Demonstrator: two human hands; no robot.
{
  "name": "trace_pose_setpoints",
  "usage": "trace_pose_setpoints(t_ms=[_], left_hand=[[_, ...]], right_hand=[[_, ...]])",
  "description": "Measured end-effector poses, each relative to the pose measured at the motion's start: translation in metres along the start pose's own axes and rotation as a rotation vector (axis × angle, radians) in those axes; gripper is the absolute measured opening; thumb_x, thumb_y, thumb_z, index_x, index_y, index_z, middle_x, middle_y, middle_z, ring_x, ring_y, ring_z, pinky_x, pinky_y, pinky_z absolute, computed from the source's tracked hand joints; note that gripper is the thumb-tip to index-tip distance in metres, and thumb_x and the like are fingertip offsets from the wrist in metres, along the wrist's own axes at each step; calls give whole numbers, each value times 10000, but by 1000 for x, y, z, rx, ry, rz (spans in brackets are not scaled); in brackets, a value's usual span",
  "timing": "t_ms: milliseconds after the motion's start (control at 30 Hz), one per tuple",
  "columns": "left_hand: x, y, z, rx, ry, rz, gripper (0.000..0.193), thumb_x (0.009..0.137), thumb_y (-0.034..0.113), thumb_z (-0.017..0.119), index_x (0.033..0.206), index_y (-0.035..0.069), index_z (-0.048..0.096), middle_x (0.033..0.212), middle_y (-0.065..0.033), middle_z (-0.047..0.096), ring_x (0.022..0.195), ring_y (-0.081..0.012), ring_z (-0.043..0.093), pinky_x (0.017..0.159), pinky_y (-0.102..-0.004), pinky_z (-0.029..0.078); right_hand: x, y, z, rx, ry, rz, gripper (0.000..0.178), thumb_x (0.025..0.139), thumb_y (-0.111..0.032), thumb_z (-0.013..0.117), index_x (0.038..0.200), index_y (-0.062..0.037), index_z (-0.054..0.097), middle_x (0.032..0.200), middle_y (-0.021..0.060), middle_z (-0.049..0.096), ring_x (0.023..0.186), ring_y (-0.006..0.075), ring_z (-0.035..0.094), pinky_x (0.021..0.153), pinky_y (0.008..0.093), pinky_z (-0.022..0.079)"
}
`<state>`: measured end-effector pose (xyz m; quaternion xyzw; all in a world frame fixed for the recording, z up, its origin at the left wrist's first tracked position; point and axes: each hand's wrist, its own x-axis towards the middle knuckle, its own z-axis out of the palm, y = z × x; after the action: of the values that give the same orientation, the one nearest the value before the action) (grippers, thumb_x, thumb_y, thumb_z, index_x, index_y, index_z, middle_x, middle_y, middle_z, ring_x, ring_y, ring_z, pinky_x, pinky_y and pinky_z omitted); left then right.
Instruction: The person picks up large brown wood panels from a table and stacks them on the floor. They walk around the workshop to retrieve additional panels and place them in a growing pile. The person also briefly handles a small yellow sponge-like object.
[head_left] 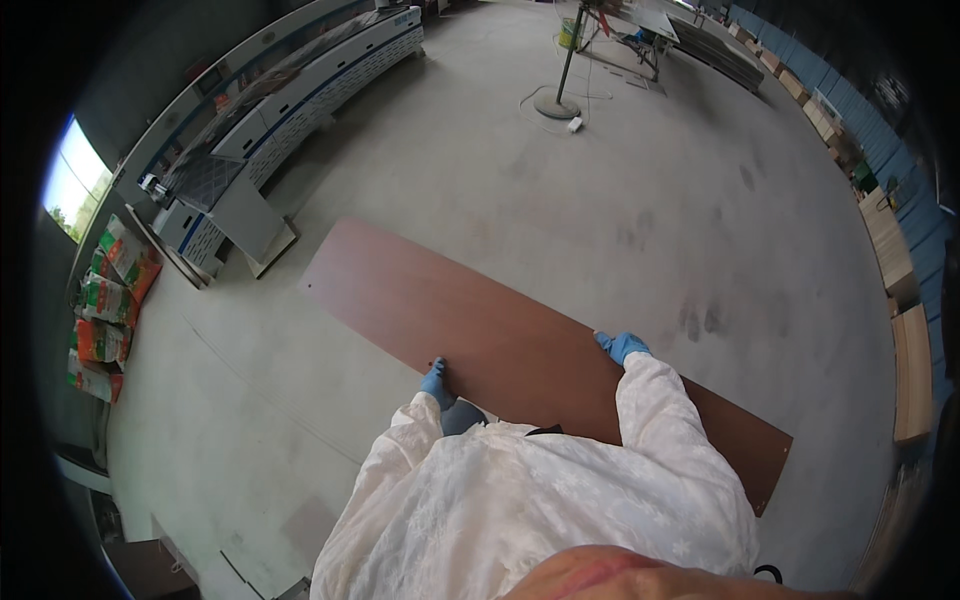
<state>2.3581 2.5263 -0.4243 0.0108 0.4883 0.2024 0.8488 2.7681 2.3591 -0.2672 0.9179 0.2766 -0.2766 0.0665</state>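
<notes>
A long reddish-brown board [500, 340] lies slantwise across the front of my body, its far left end pale with glare and its right end passing under my right arm. Small dark holes show near its edges. My left hand [437, 384], in a blue glove, is closed on the board's near edge. On the opposite, far edge, my blue-gloved right hand [622, 347] grips with the fingers bent over it. White sleeves cover both arms. The undersides of the board and the fingertips beneath it are hidden.
A long grey machine bed [300, 100] runs along the left wall, with several printed sacks [105, 300] beside it. Ahead stands a pole on a round base [557, 105] with a white cable. Stacked wooden panels [908, 370] line the right wall. Grey concrete floor [500, 180] stretches between.
</notes>
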Motion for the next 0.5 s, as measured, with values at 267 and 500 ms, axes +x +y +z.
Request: trace_pose_setpoints(t_ms=[267, 500], left_hand=[[171, 219, 99, 10, 250, 67, 447, 916, 378, 646, 1272, 126, 546, 1237, -51, 630, 1113, -246, 603, 919, -464, 524], [260, 450, 206, -52, 123, 4, 447, 913, 383, 649, 1280, 148, 547, 1279, -36, 612, 1141, -229, 597, 986, -467, 484]], right_hand=[[188, -204, -90, -18, 57, -59, 911, 810, -800, 406, 1173, -3, 660, 1250, 258, 597, 1203, 409, 551, 1023, 459, 426], [332, -387, -190, -21, 38, -2, 917, 819, -803, 380, 1159, 0, 667, 1240, 260, 602, 1187, 410, 562, 1015, 468, 429]])
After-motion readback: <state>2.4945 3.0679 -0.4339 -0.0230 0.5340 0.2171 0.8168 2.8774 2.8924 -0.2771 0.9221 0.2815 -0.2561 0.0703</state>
